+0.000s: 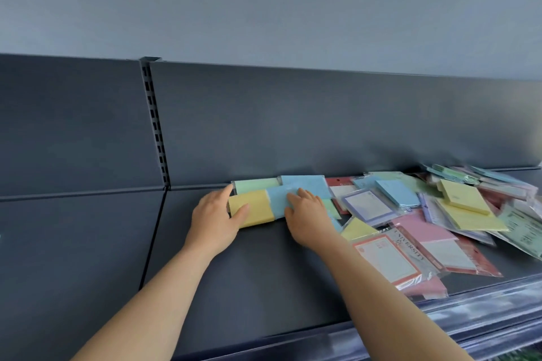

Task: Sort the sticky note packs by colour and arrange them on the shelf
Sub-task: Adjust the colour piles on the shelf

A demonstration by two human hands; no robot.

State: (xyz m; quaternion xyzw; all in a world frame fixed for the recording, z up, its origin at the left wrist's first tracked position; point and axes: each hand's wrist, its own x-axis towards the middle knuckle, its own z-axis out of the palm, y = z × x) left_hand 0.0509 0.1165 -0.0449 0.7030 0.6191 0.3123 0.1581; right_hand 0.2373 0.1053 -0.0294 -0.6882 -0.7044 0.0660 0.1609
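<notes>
Watching from my end, I see both hands at the start of a tidy block on the shelf (264, 272). The left hand (215, 217) lies open, thumb across the top of the yellow pack (258, 212) and fingers along its outer end; I judge it is squaring that pack up, not lifting it. The right hand (306, 214) is also open; its straight fingers press flat on the near blue pack (277, 202), which touches the yellow one between the two hands, most likely to keep it from sliding while the other is nudged.

Just beyond the fingertips, against the back panel (264, 126), sit a green pack (256, 186) and a second blue pack (306, 184) side by side. Blue sits behind blue, so I judge the colours are being lined up front to back.

Counted in the block: one yellow, two blue, one green; four in all. A green corner shows under the right wrist, but I cannot tell what it belongs to.

Out past the right hand lies the unsorted heap (425, 231) – at least three yellow, two blue, some pink and green, several in clear wrappers; they overlap too much for a full count.
</notes>
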